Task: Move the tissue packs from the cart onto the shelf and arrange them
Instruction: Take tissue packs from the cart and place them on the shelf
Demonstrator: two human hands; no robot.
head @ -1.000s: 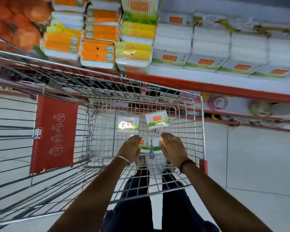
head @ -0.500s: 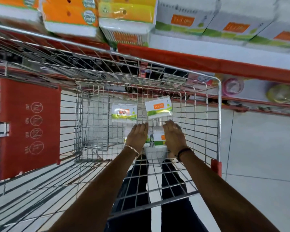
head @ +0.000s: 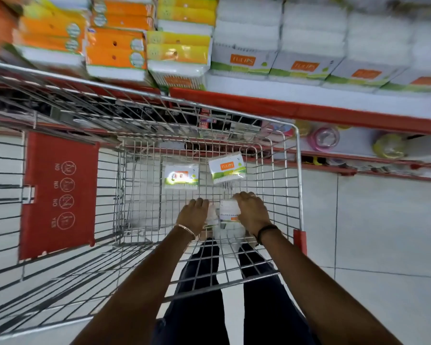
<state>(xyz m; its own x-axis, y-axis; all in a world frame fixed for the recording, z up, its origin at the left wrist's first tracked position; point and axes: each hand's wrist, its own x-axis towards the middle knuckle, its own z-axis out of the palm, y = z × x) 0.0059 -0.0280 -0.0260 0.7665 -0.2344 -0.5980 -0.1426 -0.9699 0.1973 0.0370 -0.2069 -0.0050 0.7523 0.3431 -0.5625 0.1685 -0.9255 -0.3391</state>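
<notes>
Both my arms reach down into the cart [head: 297, 170], near its right wall: my right hand [head: 253, 211] has its fingers curled over a white tissue pack [head: 229, 210], and my left hand [head: 193, 215] closes on a second pack [head: 212, 216] just beside it. Two more packs lie on the cart floor toward the far end, one flat [head: 181, 176] and one tilted [head: 227, 167]. Beyond the cart's far rim, the shelf [head: 309, 110] carries rows of matching white packs [head: 243, 62].
</notes>
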